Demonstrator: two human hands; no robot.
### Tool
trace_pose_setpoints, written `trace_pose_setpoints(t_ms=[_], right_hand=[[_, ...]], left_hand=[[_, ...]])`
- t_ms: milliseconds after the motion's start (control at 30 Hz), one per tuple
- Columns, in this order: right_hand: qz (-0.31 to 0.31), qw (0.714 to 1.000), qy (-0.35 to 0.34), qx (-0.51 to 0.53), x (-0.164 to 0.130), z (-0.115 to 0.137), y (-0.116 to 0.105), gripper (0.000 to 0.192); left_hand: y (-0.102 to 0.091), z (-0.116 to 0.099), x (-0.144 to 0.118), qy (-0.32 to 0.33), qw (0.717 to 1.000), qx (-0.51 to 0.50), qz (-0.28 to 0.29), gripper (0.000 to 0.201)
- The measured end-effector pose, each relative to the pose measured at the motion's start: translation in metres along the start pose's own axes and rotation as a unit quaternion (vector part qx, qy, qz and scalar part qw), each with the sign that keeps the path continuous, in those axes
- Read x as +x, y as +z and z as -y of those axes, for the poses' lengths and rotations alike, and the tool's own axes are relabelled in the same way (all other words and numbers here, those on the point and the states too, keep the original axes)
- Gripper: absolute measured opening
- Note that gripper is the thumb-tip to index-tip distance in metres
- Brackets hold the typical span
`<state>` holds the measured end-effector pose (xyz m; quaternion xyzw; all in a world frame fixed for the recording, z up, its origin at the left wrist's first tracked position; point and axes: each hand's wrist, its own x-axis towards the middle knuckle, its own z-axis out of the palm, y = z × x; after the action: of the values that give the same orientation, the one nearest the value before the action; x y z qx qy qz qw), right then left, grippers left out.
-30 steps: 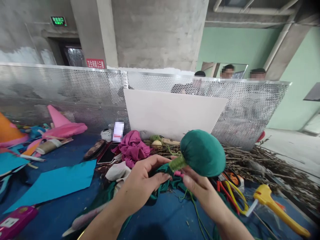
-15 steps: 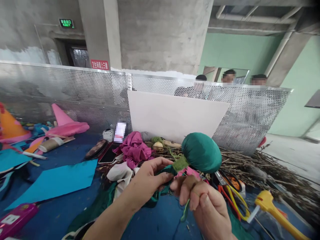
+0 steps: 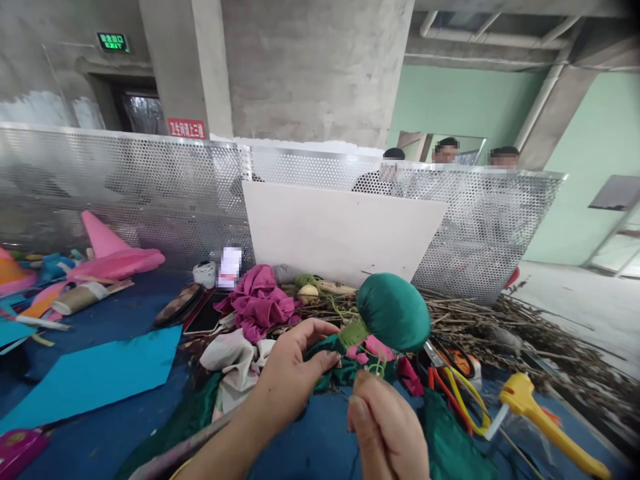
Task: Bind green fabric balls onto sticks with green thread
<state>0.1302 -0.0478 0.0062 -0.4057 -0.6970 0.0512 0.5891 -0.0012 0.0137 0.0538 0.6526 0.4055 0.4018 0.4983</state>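
My left hand (image 3: 295, 373) is closed around the dark green cloth just below the neck of a stuffed green fabric ball (image 3: 393, 311). The ball is round, shiny and tilted up to the right. Light green yarn is wound in a band (image 3: 353, 332) around its neck. Lower right of the ball, my right hand (image 3: 387, 427) is closed in a pinch, its fingertips mostly turned from view. A loose loop of green yarn (image 3: 377, 365) shows at its fingers. Pink cloth scraps (image 3: 377, 348) lie behind the yarn.
A yellow glue gun (image 3: 545, 417) and scissors with yellow handles (image 3: 470, 397) lie right. Dry twigs (image 3: 500, 313) line the back, before a white board (image 3: 340, 227). Magenta cloth (image 3: 263, 300), a phone (image 3: 230, 267) and blue sheet (image 3: 100, 380) are left. People sit beyond the mesh.
My right hand has turned and closed more tightly, its fingers now pointing up rather than left. The yarn end that hung below it no longer shows. The view has shifted slightly right.
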Motion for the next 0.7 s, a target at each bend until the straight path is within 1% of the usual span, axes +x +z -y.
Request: trace_pose_setpoints(t_ms=[100, 200, 267, 333, 400, 500, 600, 700], right_hand=[[0.03, 0.999, -0.022, 0.011, 0.005, -0.002, 0.0, 0.025], [0.073, 0.993, -0.036, 0.085, 0.016, -0.002, -0.007, 0.024], [0.099, 0.987, -0.019, 0.122, 0.024, -0.001, -0.015, 0.024], [0.108, 0.987, 0.02, 0.118, 0.031, -0.001, -0.025, 0.024], [0.103, 0.99, 0.055, 0.081, 0.036, -0.003, -0.035, 0.025], [0.095, 0.992, 0.083, 0.03, 0.039, -0.005, -0.046, 0.028], [0.101, 0.989, 0.107, 0.012, 0.041, -0.005, -0.051, 0.029], [0.118, 0.986, 0.114, 0.009, 0.043, -0.005, -0.054, 0.029]], left_hand=[[0.0, 0.004, 0.001, 0.029, 0.995, 0.098, -0.008, 0.022], [-0.002, 0.007, 0.0, 0.044, 0.973, 0.227, -0.019, 0.023], [-0.002, 0.005, -0.002, 0.039, 0.95, 0.309, -0.021, 0.025], [-0.001, 0.003, -0.003, 0.034, 0.927, 0.373, -0.018, 0.025], [0.0, 0.0, -0.004, 0.033, 0.908, 0.418, -0.013, 0.023], [0.004, 0.0, -0.004, 0.039, 0.884, 0.465, 0.003, 0.021], [0.008, 0.004, -0.006, 0.057, 0.865, 0.498, 0.023, 0.023], [0.011, 0.007, -0.008, 0.075, 0.847, 0.525, 0.031, 0.025]])
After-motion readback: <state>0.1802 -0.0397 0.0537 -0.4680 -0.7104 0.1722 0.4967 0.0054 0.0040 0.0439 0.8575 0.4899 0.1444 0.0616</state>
